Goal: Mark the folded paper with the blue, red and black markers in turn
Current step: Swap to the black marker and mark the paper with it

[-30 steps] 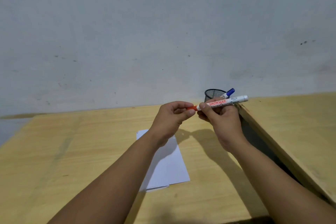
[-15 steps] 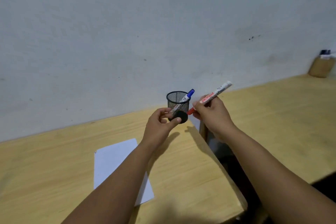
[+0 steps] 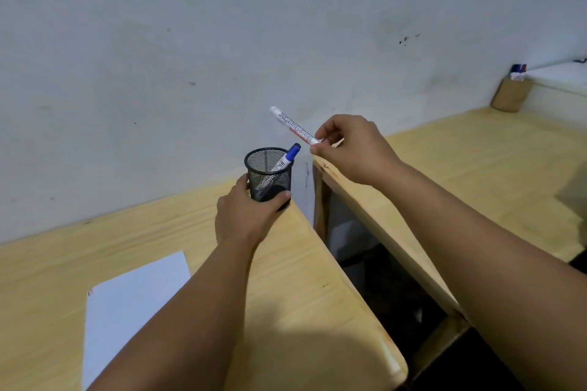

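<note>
Left hand (image 3: pixel 244 216) is gripping the mesh pen cup (image 3: pixel 269 173) w/ blue marker (image 3: pixel 287 157) inside, right hand (image 3: pixel 352 149) is pinching the red marker (image 3: pixel 293 126) above it, folded paper (image 3: pixel 133 305) is lying on worktop (image 3: pixel 301 295) nearby; a missed drop risks hitting rim & tipping cup.

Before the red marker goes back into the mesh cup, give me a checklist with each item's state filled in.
1. Right hand grips the red marker firmly: ok, pinched near one end.
2. Marker capped: cannot tell, that end is hidden by the fingers.
3. Mesh cup steadied: ok, the left hand wraps its base.
4. Room in the cup: ok, only the blue marker shows inside, leaning on the rim.
5. Marker above the opening: not ok, it sits up and to the right of the cup.
6. Folded paper clear of the hands: ok, flat on the table.
</note>
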